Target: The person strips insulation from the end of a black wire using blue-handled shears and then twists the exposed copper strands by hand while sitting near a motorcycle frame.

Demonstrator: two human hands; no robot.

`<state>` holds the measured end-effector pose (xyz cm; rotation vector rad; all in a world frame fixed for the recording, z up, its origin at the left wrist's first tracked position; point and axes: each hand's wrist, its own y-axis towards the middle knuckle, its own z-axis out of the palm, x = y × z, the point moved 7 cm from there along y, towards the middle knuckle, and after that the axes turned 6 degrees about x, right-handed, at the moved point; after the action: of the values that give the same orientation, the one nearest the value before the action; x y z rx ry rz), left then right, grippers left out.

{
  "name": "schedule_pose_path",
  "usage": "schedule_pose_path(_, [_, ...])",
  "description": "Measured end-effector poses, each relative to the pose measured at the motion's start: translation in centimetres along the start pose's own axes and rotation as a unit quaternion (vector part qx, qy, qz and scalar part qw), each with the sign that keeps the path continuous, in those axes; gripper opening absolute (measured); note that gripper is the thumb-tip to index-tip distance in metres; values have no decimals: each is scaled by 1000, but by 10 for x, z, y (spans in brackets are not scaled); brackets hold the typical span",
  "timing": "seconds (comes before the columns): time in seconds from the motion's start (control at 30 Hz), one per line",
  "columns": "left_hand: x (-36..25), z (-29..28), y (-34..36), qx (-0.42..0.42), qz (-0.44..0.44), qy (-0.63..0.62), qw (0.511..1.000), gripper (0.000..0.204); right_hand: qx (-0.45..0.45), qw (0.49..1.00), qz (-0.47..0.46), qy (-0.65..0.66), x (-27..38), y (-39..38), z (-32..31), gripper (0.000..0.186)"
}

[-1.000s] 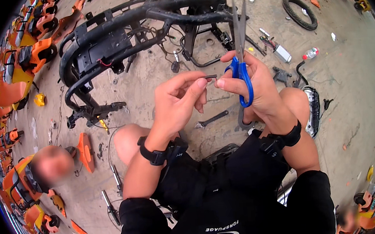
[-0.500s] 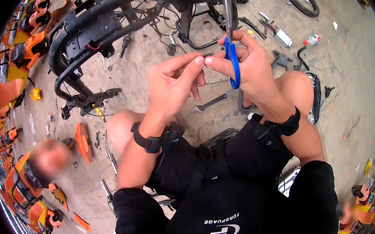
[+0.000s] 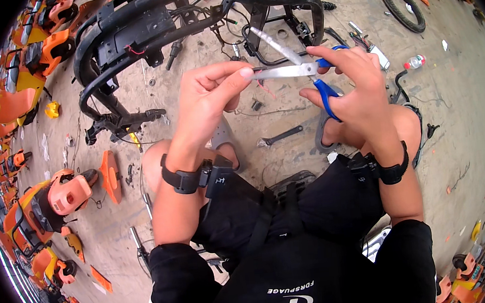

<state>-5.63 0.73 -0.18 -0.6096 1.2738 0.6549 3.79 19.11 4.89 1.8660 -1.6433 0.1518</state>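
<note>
My right hand (image 3: 360,84) holds a pair of blue-handled scissors (image 3: 290,71), its fingers and thumb in the spread handle loops. The blades stand apart: one points left to my left fingertips, the other points up and left. My left hand (image 3: 205,96) is closed in a pinch of thumb and forefinger on a thin dark strip (image 3: 259,68). Only a short end of that strip shows, along the upper edge of the left-pointing blade; whether the blade touches it I cannot tell. Beyond my hands stands a black metal vehicle frame (image 3: 181,2) with loose wires.
An adjustable wrench (image 3: 280,135) lies on the concrete floor between my feet. To the far right are a black tire (image 3: 403,8) and a plastic bottle (image 3: 415,62). Orange and yellow ride-on vehicles (image 3: 18,100) line the left side, with an orange panel (image 3: 110,177) nearer me.
My right hand has opened the scissors and turned them from pointing up to reaching left toward my left fingertips. My hands have moved apart; the left still pinches the strip.
</note>
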Motion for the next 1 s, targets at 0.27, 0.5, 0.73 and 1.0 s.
schedule_pose_path(0.27, [-6,2,-6,37,11,56,998,13,-28,998,-56,-16,12,-7,5,50])
schedule_pose_path(0.5, [-7,5,-7,47,-4,68,997,12,-16,997,-66,-39,14,-8,8,45])
schedule_pose_path(0.73, [-1,4,-9,78,-10,18,997,13,36,998,-53,10,9,-8,15,43])
schedule_pose_path(1.0, [3,10,-4,112,-55,-95,988,23,46,949,127,283,-11,-12,26,40])
